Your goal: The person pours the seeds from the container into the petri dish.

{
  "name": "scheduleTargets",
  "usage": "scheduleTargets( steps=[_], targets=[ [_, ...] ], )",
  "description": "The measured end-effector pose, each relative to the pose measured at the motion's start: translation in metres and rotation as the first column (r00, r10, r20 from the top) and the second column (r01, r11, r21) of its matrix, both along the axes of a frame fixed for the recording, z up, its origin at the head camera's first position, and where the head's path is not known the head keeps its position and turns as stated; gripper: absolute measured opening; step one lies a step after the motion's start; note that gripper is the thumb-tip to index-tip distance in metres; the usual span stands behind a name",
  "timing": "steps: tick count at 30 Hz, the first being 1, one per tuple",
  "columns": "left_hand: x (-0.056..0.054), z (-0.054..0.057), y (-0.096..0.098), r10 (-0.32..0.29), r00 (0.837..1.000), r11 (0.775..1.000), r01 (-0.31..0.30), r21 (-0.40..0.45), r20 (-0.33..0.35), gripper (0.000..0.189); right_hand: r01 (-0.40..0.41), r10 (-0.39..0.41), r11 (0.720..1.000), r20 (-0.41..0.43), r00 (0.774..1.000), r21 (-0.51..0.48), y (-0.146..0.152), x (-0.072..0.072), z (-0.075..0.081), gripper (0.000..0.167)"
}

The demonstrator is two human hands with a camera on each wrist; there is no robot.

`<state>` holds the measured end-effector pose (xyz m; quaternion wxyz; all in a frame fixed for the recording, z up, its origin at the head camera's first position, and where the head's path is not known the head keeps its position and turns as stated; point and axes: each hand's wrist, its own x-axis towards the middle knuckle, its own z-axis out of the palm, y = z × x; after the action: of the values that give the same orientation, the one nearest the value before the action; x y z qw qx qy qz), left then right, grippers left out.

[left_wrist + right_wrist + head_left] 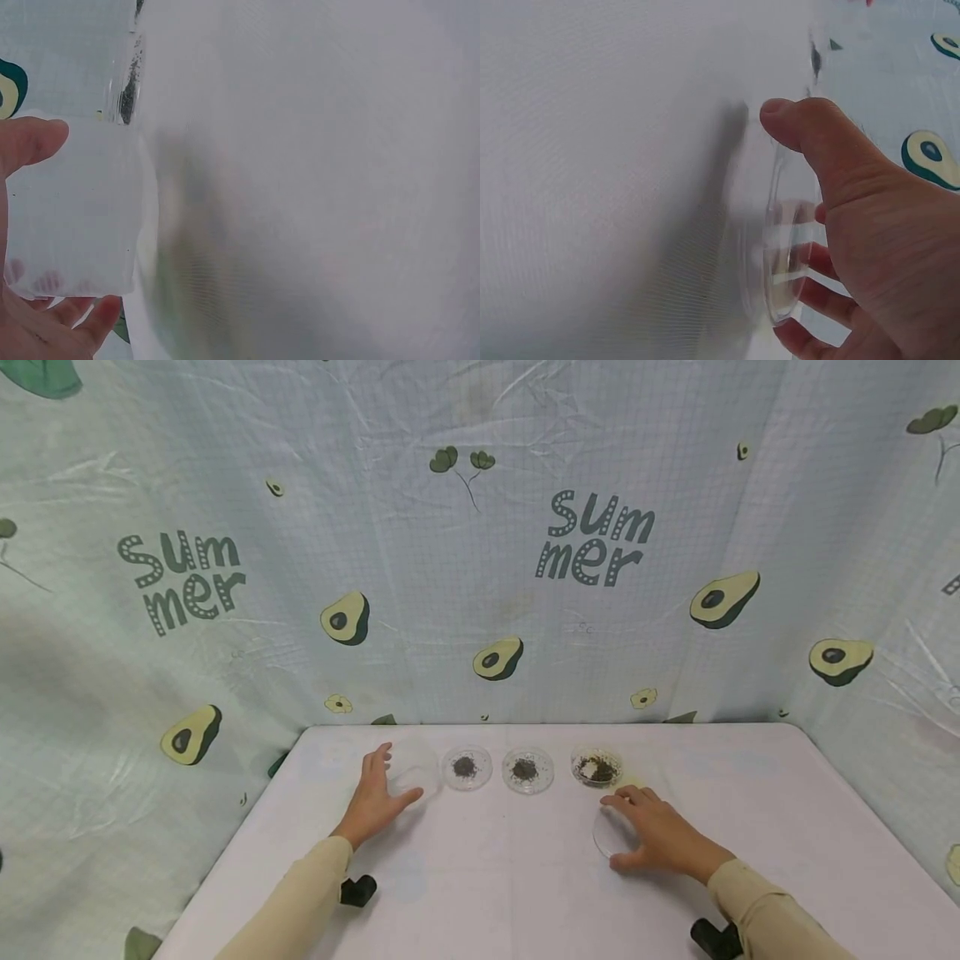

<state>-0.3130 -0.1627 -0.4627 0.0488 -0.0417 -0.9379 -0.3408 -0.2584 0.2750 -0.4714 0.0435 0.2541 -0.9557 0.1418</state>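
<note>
My left hand (378, 797) is at the left of the table, its thumb and fingers around a translucent plastic container (75, 202). In the head view this container is faint against the cloth. On the right, my right hand (660, 835) grips a clear round petri dish piece (784, 255) by its edge, just above or at the table; I cannot tell whether it is a lid or a base. Beyond it stands a petri dish (597, 767) with dark crumbs and a white lump. Two more petri dishes, the middle one (528, 771) and the left one (467, 767), hold dark crumbs.
A pale cloth covers the table (480, 885). Behind it hangs a curtain (420, 552) printed with avocados and lettering. Black wrist devices are partly visible under the left forearm (300, 893) and right forearm (765, 910).
</note>
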Motion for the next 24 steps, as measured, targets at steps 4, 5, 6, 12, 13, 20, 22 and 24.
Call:
scheduleTargets(
  steps=[4, 5, 6, 12, 13, 20, 22, 24],
  targets=[
    [-0.001, -0.001, 0.0, 0.011, 1.0, 1.0, -0.011, 0.003, 0.015, 0.093, 0.0, -0.001, 1.0, -0.079, 0.997, -0.02, -0.001, -0.002, 0.001, 0.08],
    [-0.001, -0.001, 0.0, 0.016, 1.0, 1.0, -0.016, 0.003, 0.021, 0.093, -0.001, -0.002, 1.0, -0.091, 0.996, -0.028, -0.001, -0.003, 0.002, 0.079],
    [0.0, -0.002, 0.001, 0.02, 0.999, 1.0, -0.02, 0.002, 0.026, 0.093, 0.0, -0.003, 0.999, -0.101, 0.995, -0.033, -0.001, -0.003, 0.002, 0.079],
    [-0.001, -0.003, 0.002, 0.035, 0.998, 0.999, -0.034, -0.024, 0.053, 0.094, 0.022, -0.028, 0.999, -0.124, 0.992, -0.05, -0.001, -0.009, 0.003, 0.073],
    [-0.001, -0.003, 0.002, 0.033, 0.998, 0.999, -0.031, -0.028, 0.057, 0.096, 0.027, -0.033, 0.998, -0.128, 0.991, -0.052, -0.001, -0.01, 0.003, 0.073],
    [-0.005, -0.002, -0.001, -0.002, 0.999, 0.997, 0.005, -0.083, 0.04, 0.103, 0.058, -0.065, 0.997, -0.173, 0.983, -0.046, 0.0, -0.016, 0.002, 0.073],
    [-0.006, 0.0, -0.001, -0.006, 1.0, 0.995, 0.007, -0.095, 0.012, 0.098, 0.073, -0.08, 0.996, -0.183, 0.98, -0.046, -0.001, -0.019, 0.002, 0.074],
    [-0.006, 0.001, -0.001, -0.01, 1.0, 0.994, 0.008, -0.107, -0.023, 0.092, 0.088, -0.095, 0.995, -0.186, 0.978, -0.046, -0.002, -0.021, 0.002, 0.073]
  ],
)
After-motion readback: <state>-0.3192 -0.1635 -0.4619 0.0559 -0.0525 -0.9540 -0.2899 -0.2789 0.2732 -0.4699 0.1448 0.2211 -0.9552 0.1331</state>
